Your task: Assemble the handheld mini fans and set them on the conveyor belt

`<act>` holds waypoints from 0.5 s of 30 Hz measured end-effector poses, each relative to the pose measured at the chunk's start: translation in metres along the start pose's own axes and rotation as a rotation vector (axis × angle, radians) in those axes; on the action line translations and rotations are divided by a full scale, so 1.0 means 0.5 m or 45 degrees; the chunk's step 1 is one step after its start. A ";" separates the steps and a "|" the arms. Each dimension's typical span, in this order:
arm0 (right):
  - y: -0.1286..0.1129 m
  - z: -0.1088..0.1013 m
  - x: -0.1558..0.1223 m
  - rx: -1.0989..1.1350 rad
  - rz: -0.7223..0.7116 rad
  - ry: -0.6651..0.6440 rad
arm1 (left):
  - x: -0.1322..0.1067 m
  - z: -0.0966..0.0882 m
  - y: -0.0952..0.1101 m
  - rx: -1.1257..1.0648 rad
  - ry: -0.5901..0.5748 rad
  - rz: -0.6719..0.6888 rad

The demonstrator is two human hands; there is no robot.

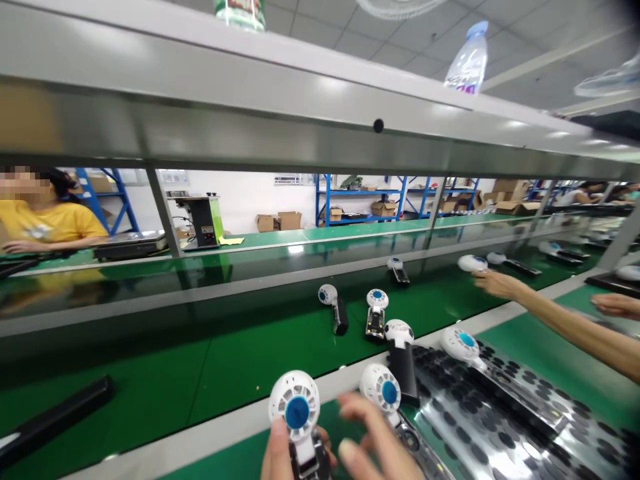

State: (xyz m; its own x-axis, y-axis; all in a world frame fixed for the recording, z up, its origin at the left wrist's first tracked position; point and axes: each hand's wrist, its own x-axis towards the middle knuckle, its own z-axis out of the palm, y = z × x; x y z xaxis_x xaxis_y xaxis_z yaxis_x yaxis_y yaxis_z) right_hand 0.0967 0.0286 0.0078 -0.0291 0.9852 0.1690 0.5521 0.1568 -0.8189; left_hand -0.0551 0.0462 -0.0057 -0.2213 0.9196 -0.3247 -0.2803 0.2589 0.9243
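Note:
My left hand (277, 453) grips a small handheld fan upright near the bottom of the view. The fan (297, 408) has a round white slotted head, a blue centre disc and a dark, opened-up handle. Just right of it, my right hand (377, 443) has its fingers apart and nothing in them. A second fan (383, 388) with an uncovered handle lies behind those fingers; whether they touch it I cannot tell. Beyond it lies another fan (404, 363) with a black handle. A further fan (463, 343) rests on a clear sheet (450, 400) covered with black discs.
Several more fans, such as one fan (377, 310), lie on the green conveyor belt (240, 347). A black bar (55, 420) is at left. A co-worker's hand (500, 285) reaches to a fan at right. A metal shelf (300, 120) crosses overhead. A person in yellow (55, 223) sits opposite.

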 end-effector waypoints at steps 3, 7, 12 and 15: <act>0.027 -0.109 0.058 -0.644 0.210 0.197 | 0.071 -0.007 0.067 0.229 0.008 0.133; 0.072 -0.157 0.113 -0.756 0.319 0.138 | 0.203 -0.013 0.154 0.663 0.144 0.335; 0.077 -0.139 0.120 -0.820 0.331 0.229 | 0.325 0.001 0.176 0.950 0.342 0.456; 0.100 -0.184 0.082 -0.830 0.332 0.248 | 0.354 0.015 0.164 1.170 0.394 0.524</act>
State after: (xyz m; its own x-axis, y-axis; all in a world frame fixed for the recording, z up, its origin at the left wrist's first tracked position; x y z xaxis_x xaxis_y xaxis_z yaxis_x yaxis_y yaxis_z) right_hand 0.1996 0.0702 0.0242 0.2862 0.9452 0.1573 0.9070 -0.2143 -0.3626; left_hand -0.1105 0.2323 0.0141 -0.4033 0.9055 0.1317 0.6581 0.1870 0.7293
